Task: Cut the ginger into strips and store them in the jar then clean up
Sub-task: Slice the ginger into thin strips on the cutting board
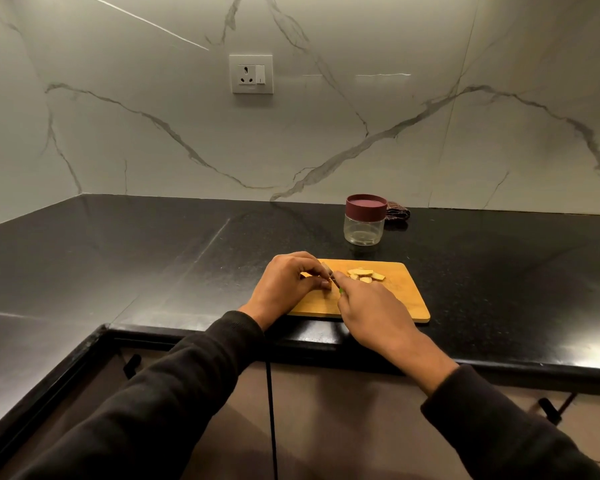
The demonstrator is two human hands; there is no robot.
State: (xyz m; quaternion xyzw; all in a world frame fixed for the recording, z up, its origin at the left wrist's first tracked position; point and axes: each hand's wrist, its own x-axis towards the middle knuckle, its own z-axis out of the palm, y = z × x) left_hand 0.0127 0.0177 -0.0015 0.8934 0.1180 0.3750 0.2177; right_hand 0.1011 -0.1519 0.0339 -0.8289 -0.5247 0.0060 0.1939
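Dark sleeves reach to the wooden cutting board (400, 299) on the tabletop (153, 258), where the left hand (286, 284) pinches a ginger piece (326, 268) touching the knife (335, 283) clasped in the right hand's (371, 313) grip, so a slip could nick fingertips.

Dim warm light, countertop (153, 258) glare, wide-angle bowing.

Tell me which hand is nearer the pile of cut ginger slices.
Right. The right hand, gripping the knife, sits just below-left of the ginger slices; the left hand is farther left, at the cutting board's edge.
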